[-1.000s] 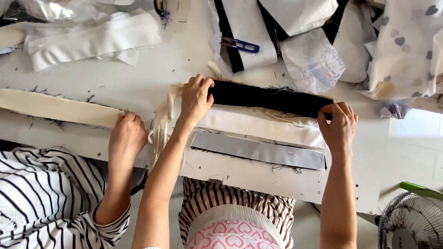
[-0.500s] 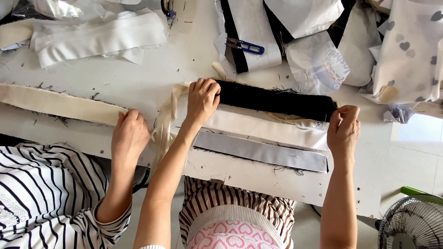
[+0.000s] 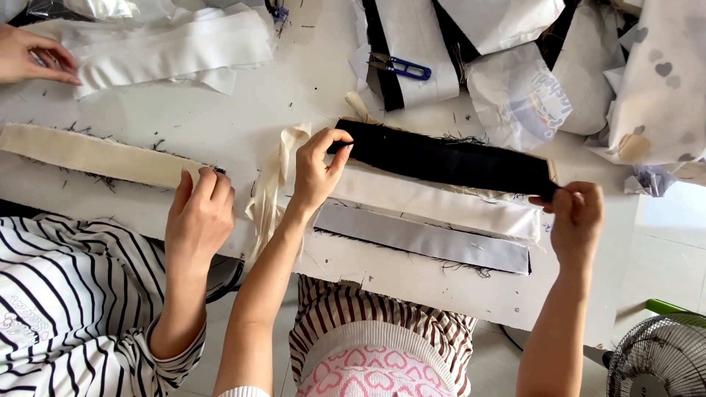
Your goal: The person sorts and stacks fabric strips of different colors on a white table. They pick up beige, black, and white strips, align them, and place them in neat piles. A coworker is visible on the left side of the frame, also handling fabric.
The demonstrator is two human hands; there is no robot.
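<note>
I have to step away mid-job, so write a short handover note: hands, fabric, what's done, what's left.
Left hand pinches the left end of the long black fabric strip; right hand pinches its right end, strip stretched flat.
It lies on the white fabric strip, with the grey fabric strip nearer, on the white worktable.
Done: black strip spread over the stack.
Left: ends probably need squaring and releasing.

Bright, even daylight washes the white counter (image 3: 220,110), leaving only soft, short shadows beneath the fabric strips. The floor patch at the right edge glares pale. Focus stays sharp throughout, with mild stretching toward the frame's corners.
</note>
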